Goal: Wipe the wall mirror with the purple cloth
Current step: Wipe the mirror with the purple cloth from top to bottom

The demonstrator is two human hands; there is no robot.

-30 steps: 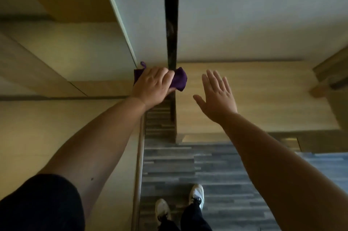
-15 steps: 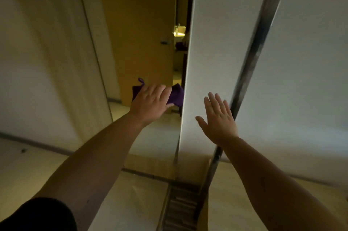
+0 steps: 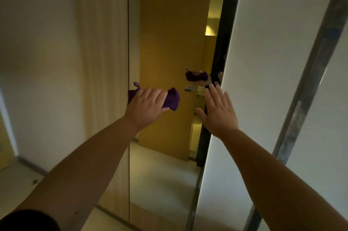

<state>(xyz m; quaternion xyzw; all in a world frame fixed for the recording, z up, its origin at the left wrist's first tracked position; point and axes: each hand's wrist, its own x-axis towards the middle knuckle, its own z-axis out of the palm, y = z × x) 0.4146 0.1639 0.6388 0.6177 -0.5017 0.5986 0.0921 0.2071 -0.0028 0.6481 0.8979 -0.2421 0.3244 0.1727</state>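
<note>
Head view: left hand point(image 3: 146, 105) curled round the bunched purple cloth point(image 3: 172, 99), pressing it on the wall mirror point(image 3: 165, 33) near mid-height. Right hand point(image 3: 219, 112) flat, fingers spread, holding nothing, near the mirror's right edge. Cloth's reflection shows just above.

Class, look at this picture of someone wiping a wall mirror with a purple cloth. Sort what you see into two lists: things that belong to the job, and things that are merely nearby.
Belongs to the job:
- bunched purple cloth with a small loop
- left hand gripping it
- tall wall mirror

Merely nearby:
- right hand, open and empty
- pale wall panel
- grey metal strip
- cream curtain
</note>
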